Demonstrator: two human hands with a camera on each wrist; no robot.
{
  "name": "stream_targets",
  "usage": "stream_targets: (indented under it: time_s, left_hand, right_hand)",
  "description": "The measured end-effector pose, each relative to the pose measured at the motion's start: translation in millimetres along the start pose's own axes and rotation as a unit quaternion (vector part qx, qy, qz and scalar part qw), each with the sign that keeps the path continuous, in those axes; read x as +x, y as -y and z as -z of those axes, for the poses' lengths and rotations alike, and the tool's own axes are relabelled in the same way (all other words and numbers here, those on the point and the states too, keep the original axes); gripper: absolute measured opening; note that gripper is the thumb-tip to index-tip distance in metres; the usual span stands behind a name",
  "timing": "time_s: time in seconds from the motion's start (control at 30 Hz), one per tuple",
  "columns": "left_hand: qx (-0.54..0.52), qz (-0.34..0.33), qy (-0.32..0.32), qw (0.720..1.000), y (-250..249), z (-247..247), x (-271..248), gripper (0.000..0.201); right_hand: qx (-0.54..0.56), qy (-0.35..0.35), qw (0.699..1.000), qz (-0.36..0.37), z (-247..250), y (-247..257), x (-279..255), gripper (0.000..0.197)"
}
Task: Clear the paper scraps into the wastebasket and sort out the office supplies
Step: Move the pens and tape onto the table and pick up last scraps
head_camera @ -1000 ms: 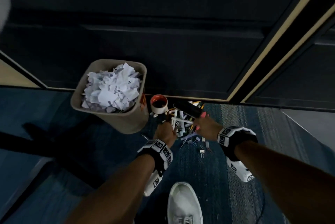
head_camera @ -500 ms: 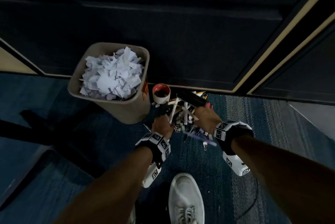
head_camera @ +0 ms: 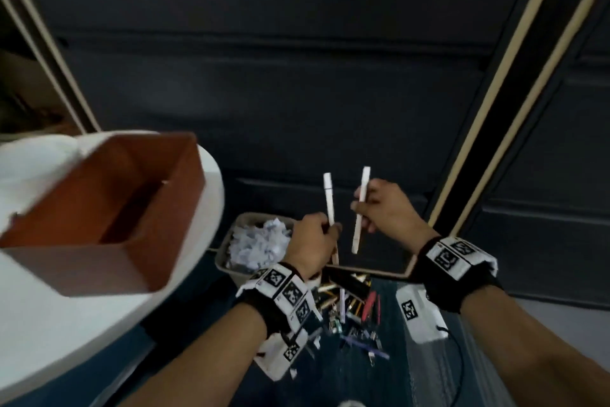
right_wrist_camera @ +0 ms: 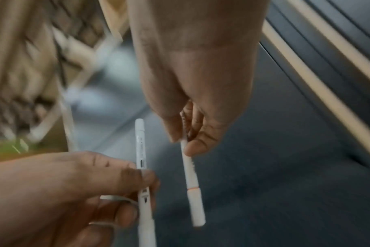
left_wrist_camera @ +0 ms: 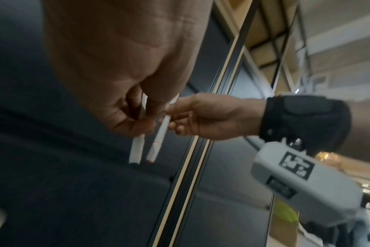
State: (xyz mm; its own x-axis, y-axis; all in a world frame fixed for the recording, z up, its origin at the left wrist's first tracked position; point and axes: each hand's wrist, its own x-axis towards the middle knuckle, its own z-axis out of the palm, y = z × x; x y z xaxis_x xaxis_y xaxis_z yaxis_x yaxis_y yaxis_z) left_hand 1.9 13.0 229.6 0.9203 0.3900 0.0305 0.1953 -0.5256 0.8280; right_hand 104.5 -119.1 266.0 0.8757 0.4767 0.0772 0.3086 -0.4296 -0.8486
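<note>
The 2 slim white plastic pens are held up in the air, close together but not touching, above the pile of mixed office supplies (head_camera: 350, 311) on the blue carpet floor (head_camera: 412, 373). The left hand (head_camera: 310, 243) has its fingers curled around the lower part of the white pen with a clip (head_camera: 329, 200); a 2nd thin white piece seems to lie in the same hand, but I cannot tell what it is. The right hand (head_camera: 384, 208) pinches the white pen with a thin orange ring (head_camera: 360, 208) near its middle, between thumb and fingertips.

The beige wastebasket (head_camera: 227, 261), full of white paper scraps (head_camera: 260, 241), stands just behind the pile. At the left, a brown rectangular wooden box (head_camera: 109, 208) sits on a round white counter (head_camera: 194, 268).

To do this step well, I think it is better to bring both pens parallel into 1 hand, caps to the same side, and lay them down inside the box, not drop them from height.
</note>
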Motion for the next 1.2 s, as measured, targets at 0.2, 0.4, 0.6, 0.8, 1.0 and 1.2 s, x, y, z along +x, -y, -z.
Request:
stream_targets:
  time_s: [0.2,0.4,0.6,0.8,1.0,1.2]
  left_hand:
    - [-0.064,-0.136,-0.184,0.971,-87.4,148.4,-65.8,0.017]
    - [0.041,-0.108,-0.367,0.923,-80.1,286.0,-116.0,0.024]
    - [0.025,0.003,-0.459,0.888,-13.1,358.3,-130.3,0.012]
    - [0.020,0.085,-0.414,0.906,23.8,368.5,-124.6,0.027]
    - [0.051,0.124,-0.372,0.919,32.6,366.2,-126.3,0.037]
    - [0.130,0.133,-0.387,0.903,15.4,383.2,-143.6,0.040]
  right_hand:
    - [0.148,-0.068,0.976,0.147,14.1,169.8,-23.4,0.022]
    - [0.188,0.001,0.941,0.282,-48.6,284.3,-40.0,0.009]
    - [0.238,0.074,0.932,0.262,-157.6,320.0,-27.4,0.008]
    - [0.091,0.137,0.954,0.251,-215.0,342.3,-19.3,0.008]
    - [-0.095,0.199,0.945,0.243,-218.9,351.7,-34.1,0.024]
    - [-0.145,0.155,0.939,0.271,-180.1,335.8,-43.6,0.032]
